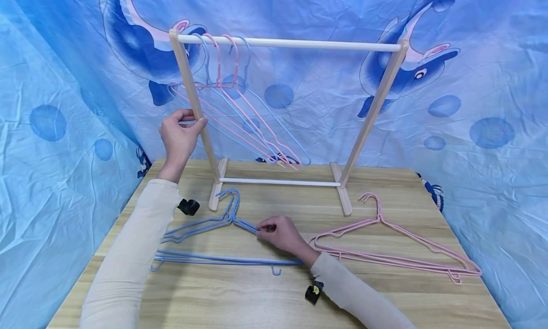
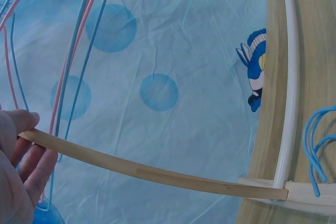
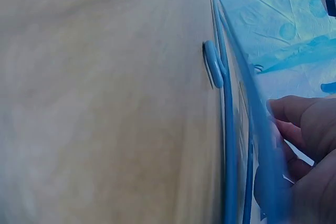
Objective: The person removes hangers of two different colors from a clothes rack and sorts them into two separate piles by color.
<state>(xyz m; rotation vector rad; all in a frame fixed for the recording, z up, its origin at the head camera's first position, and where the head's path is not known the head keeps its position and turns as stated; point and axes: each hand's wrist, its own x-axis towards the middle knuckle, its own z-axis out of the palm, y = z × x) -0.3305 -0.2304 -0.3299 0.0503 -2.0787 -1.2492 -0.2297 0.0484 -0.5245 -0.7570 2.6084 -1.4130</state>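
My left hand (image 1: 180, 134) holds the left wooden post (image 1: 191, 88) of a small garment rack between thumb and fingers, about halfway up. In the left wrist view the thumb and fingertips lie on either side of that post. My right hand (image 1: 280, 233) pinches the right shoulder of a blue hanger (image 1: 244, 224), one of the blue hangers lying overlapped on the table. The right wrist view shows the fingertips at the blue wire (image 3: 244, 66), with a small side hook (image 3: 212, 64) near it. Several blue and pink hangers (image 1: 267, 139) hang at the left of the rack's white top rod (image 1: 317, 44).
Pink hangers (image 1: 406, 230) lie overlapped on the right of the wooden table (image 1: 239, 300). The rack's white lower bar (image 1: 278, 182) joins two wooden feet, the right foot (image 1: 342, 195) standing behind the pink hangers. A blue printed curtain (image 1: 484, 95) surrounds the table.
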